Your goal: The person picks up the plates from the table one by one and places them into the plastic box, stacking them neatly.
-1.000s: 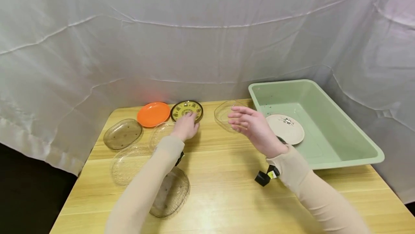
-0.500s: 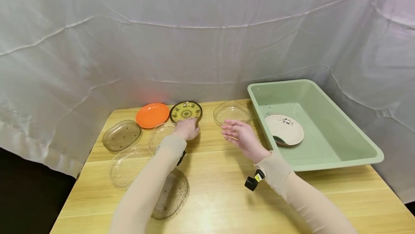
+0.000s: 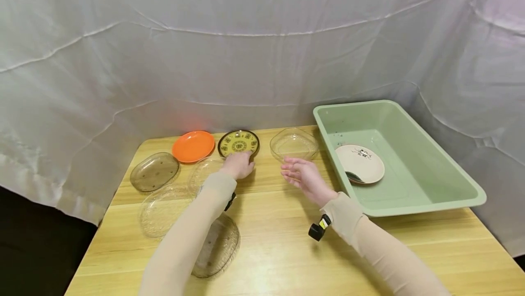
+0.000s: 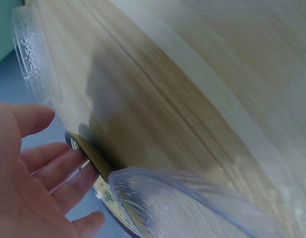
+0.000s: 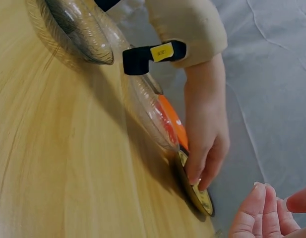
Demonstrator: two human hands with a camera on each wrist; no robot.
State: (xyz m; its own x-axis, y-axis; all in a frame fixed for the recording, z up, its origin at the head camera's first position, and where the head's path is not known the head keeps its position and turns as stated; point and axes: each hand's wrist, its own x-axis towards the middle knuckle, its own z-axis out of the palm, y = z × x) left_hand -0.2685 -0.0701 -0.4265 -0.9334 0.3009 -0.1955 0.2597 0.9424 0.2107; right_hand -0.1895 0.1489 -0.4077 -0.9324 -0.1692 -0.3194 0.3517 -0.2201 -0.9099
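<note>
A yellow patterned plate [image 3: 239, 140] with a dark rim lies at the back of the table. My left hand [image 3: 238, 165] touches its near part; the left wrist view has the fingers [image 4: 68, 171] extended over the plate's face, with the thumb apart from it. Part of the plate is hidden under the fingers. Just left of that hand is a clear ribbed plate [image 3: 201, 173]. My right hand [image 3: 307, 181] hovers over the wood with relaxed, slightly bent fingers and holds nothing. Behind it sits a clear dish [image 3: 294, 143].
An orange plate [image 3: 193, 146], a smoky oval plate [image 3: 155, 172] and another clear plate [image 3: 162, 214] lie on the left. A brownish ribbed plate [image 3: 217, 248] is partly under my left forearm. On the right, a green tub [image 3: 414, 208] contains a white plate [image 3: 365, 161].
My left hand has drawn back slightly toward the near side of the yellow plate, which has lately shifted a little right. My right hand has moved left and nearer, away from the tub.
</note>
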